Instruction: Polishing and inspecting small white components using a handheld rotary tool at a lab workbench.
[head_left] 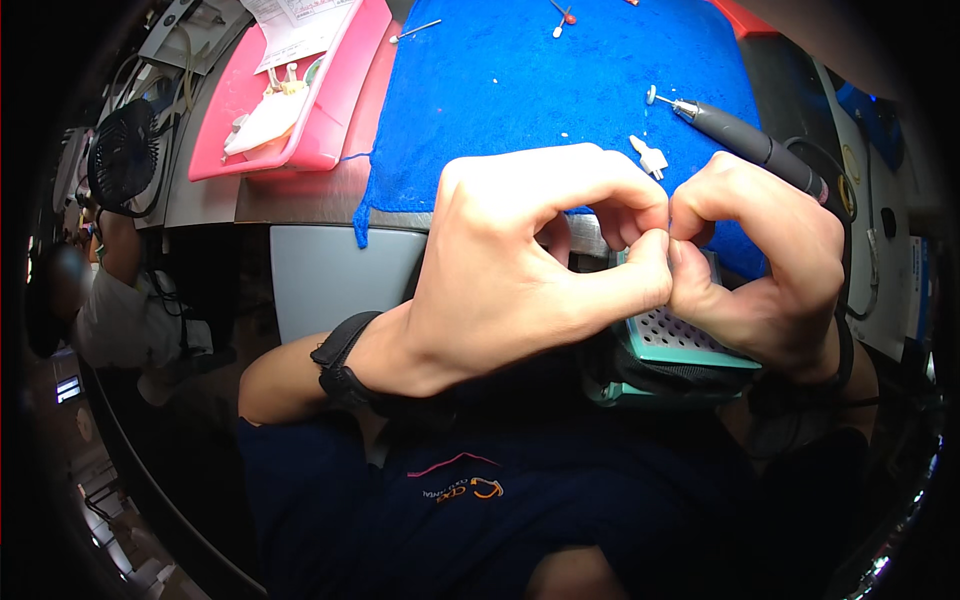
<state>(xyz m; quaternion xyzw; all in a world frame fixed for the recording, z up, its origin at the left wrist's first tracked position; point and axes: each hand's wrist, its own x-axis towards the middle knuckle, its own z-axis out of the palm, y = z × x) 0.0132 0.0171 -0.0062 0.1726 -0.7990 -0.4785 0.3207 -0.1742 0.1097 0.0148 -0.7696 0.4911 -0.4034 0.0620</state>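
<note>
My left hand (540,255) and my right hand (765,255) meet fingertip to fingertip above the front edge of the bench. Both are closed in a pinch, thumb against forefinger; whatever lies between the tips is hidden. Just beyond them, a small cream-white piece with pins (650,158) lies on a blue cloth (520,110). A dark grey rotary handpiece (745,138) with a small disc at its tip rests on the cloth's right side. Below my hands is a turquoise box with a perforated top (680,338), partly covered by them.
At the far left stands a pink tray (205,145) with a paper slip (300,30) and a whitish dental model (268,122). Several small rotary bits lie on the cloth's far part, among them a white-tipped one (415,31). A black fan (122,155) and another person (125,310) are left.
</note>
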